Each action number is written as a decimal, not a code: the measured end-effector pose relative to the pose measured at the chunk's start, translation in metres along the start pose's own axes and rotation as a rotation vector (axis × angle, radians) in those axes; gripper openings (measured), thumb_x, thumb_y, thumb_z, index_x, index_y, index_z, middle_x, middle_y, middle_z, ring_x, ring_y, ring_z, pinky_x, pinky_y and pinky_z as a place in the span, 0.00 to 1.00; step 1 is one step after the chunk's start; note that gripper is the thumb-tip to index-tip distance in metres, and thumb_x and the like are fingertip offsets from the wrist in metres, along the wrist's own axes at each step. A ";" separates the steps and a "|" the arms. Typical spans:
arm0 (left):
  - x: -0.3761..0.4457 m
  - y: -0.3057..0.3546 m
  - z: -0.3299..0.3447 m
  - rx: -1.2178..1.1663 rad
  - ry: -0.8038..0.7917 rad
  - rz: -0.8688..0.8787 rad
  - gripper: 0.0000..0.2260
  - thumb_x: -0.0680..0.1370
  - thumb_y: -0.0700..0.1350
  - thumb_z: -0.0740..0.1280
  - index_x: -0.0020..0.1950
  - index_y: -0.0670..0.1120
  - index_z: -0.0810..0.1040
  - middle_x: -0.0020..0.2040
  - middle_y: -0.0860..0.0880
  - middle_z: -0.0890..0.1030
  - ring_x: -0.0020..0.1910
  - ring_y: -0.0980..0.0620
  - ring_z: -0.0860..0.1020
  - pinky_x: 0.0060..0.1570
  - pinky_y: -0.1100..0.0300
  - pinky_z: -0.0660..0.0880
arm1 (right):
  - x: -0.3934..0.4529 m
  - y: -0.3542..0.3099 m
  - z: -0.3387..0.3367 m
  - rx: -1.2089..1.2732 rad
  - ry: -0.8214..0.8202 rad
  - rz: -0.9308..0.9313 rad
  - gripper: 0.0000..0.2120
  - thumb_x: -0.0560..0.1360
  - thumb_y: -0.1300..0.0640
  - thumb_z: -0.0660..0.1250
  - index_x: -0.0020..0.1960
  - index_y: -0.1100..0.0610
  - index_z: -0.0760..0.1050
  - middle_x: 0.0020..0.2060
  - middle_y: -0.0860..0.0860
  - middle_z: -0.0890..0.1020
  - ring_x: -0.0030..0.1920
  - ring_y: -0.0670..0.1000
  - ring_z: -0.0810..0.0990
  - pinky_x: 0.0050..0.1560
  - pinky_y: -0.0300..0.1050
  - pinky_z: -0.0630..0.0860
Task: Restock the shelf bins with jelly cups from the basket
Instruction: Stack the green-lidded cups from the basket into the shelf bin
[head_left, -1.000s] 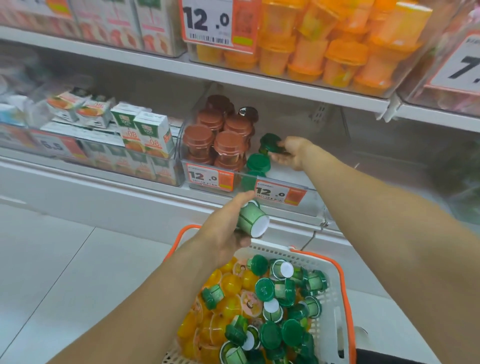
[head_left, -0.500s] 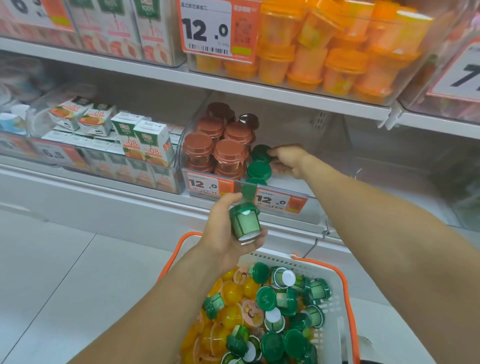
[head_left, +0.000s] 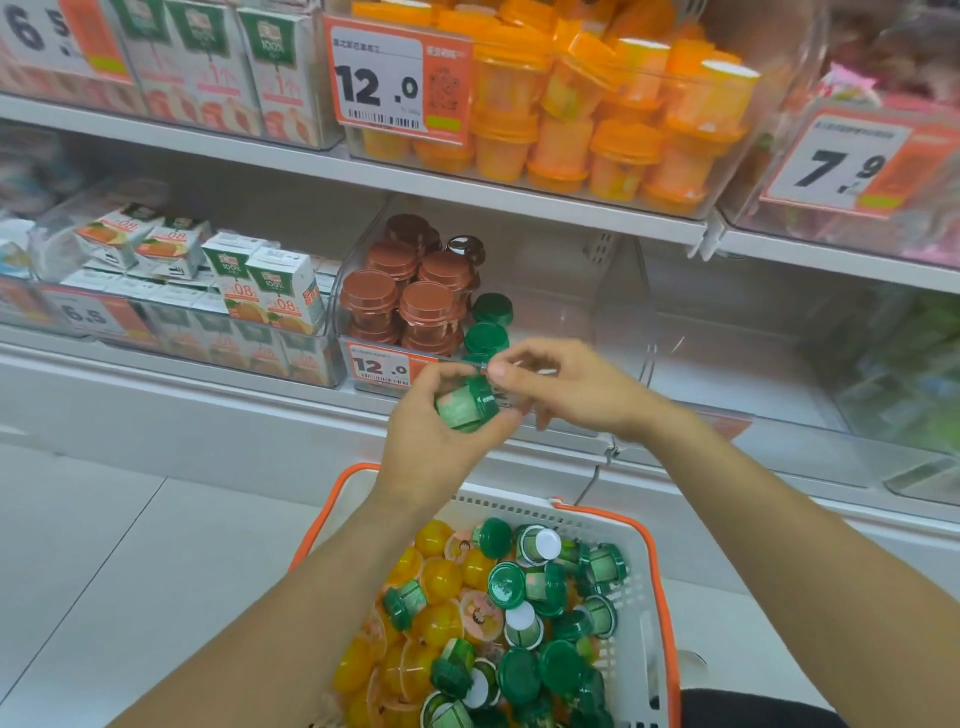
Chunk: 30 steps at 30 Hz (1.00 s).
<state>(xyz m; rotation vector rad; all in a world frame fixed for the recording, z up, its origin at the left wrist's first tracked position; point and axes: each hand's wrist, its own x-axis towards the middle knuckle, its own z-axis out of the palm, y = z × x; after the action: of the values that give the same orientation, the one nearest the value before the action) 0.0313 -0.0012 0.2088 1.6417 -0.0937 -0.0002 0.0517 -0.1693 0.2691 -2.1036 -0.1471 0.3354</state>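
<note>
My left hand (head_left: 431, 441) grips a green jelly cup (head_left: 464, 407) lying on its side, in front of the shelf edge and above the basket. My right hand (head_left: 571, 387) meets it from the right, its thumb and fingers curled round the cup's green lid. The white basket (head_left: 647, 618) with an orange rim stands below, holding several green jelly cups (head_left: 524, 587) and yellow jelly cups (head_left: 441, 623). Behind my hands the clear shelf bin (head_left: 618, 312) holds brown-lidded cups (head_left: 415, 304) on its left and a few green cups (head_left: 488, 332) beside them; its right part is bare.
An upper bin is filled with orange jelly cups (head_left: 597, 130). Juice cartons (head_left: 270, 291) fill the bin to the left. Orange price tags (head_left: 384, 78) hang on the bin fronts. White floor tiles (head_left: 104, 571) lie left of the basket.
My right hand has left the bin, leaving a green cup there, and come back to the cup in my left hand. My left hand has raised its cup toward the shelf.
</note>
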 end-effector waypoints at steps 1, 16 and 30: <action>-0.001 -0.001 0.000 0.112 0.011 0.104 0.23 0.67 0.47 0.82 0.57 0.51 0.76 0.52 0.53 0.82 0.51 0.56 0.81 0.50 0.62 0.78 | -0.004 0.004 0.003 0.058 -0.012 0.039 0.19 0.74 0.41 0.69 0.56 0.54 0.80 0.48 0.52 0.84 0.40 0.49 0.84 0.40 0.45 0.81; -0.001 0.011 -0.004 0.046 -0.045 -0.042 0.22 0.72 0.55 0.76 0.62 0.50 0.75 0.56 0.55 0.81 0.54 0.59 0.80 0.54 0.65 0.77 | -0.019 0.055 0.011 0.649 0.155 -0.164 0.16 0.74 0.72 0.68 0.61 0.68 0.76 0.53 0.61 0.83 0.52 0.58 0.84 0.51 0.49 0.82; 0.004 0.009 0.000 -0.148 -0.034 -0.006 0.17 0.70 0.36 0.78 0.56 0.44 0.80 0.45 0.50 0.85 0.40 0.56 0.83 0.43 0.64 0.79 | -0.009 0.026 0.004 0.508 0.224 -0.010 0.20 0.74 0.50 0.71 0.56 0.65 0.79 0.47 0.58 0.85 0.42 0.51 0.83 0.41 0.44 0.79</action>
<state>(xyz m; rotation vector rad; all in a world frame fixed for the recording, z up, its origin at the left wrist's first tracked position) 0.0351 -0.0023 0.2177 1.4945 -0.1126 -0.0388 0.0413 -0.1820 0.2465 -1.6208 0.0571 0.1111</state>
